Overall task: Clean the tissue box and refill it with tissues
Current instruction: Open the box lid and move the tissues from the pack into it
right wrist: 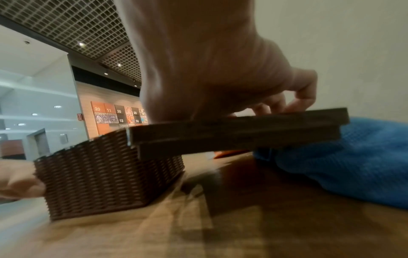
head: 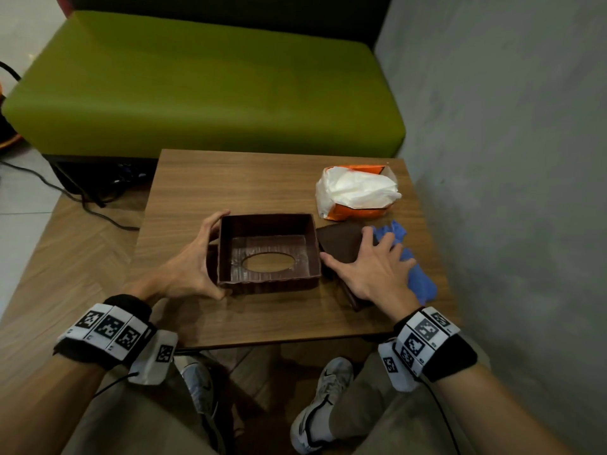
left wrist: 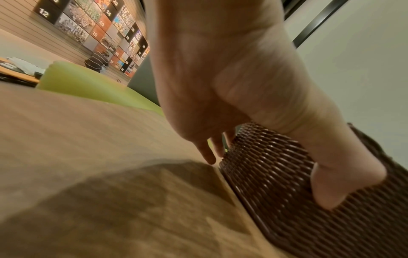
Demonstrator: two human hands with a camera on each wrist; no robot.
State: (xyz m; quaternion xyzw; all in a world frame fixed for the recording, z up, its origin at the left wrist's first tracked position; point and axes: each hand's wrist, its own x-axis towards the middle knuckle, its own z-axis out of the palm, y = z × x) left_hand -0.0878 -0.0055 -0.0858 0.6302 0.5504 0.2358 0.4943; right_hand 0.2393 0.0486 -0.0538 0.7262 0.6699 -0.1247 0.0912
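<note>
My left hand (head: 189, 267) grips the upturned woven tissue box (head: 267, 254) by its stiff, light left wall. My right hand (head: 368, 269) lies spread on the flat base panel (head: 341, 247), tilted over the soft blue cloth (head: 414, 267) near the counter's (head: 230, 178) right edge; I'd pinch its rigid rim.

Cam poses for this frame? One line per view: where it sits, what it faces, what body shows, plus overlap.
Head: above, looking forward and down at the table; both hands, forearms, legs, shoes show.
Left wrist: low beside the tissue box, looking along the left hand, whose grip is on the woven wall.
Right wrist: low at table level, under the right hand resting on the flat brown panel; blue cloth beside.
Shared: all three see the box.
</note>
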